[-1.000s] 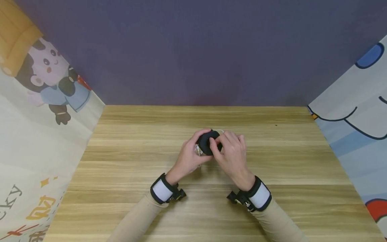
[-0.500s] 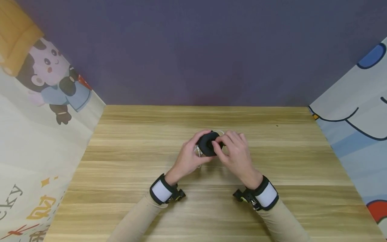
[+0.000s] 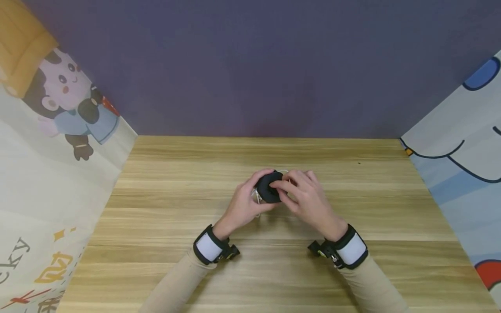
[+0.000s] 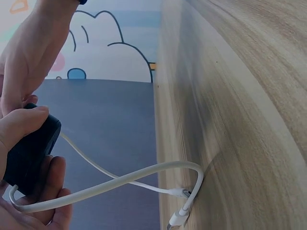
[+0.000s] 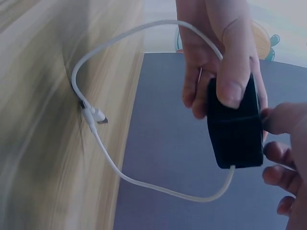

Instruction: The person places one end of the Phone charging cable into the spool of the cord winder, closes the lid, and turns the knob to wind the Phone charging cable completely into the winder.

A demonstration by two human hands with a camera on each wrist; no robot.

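Over the middle of the table, my left hand (image 3: 243, 199) grips a black, rounded cable winder (image 3: 264, 191) by its rim, thumb on one side and fingers on the other. White charging cable (image 5: 158, 188) comes out of both ends of the winder and loops down to the tabletop. Its two white plugs (image 4: 178, 218) lie close together on the wood. My right hand (image 3: 309, 201) works at the winder's round face, index fingertip at the dark centre and thumb lower down. In the right wrist view its other fingers (image 5: 278, 177) are bent, off the winder.
The wooden table (image 3: 176, 169) runs back to a dark purple-grey wall (image 3: 250, 69). Cartoon-printed panels (image 3: 35, 174) flank it on both sides. A tiny dark speck (image 3: 359, 163) lies at the back right. Black straps with cameras (image 3: 352, 250) sit on both wrists.
The right wrist has swung outward to the right, and its thumb has slid from the winder's centre toward the lower edge while the index finger extends over the centre. The left hand holds steady.
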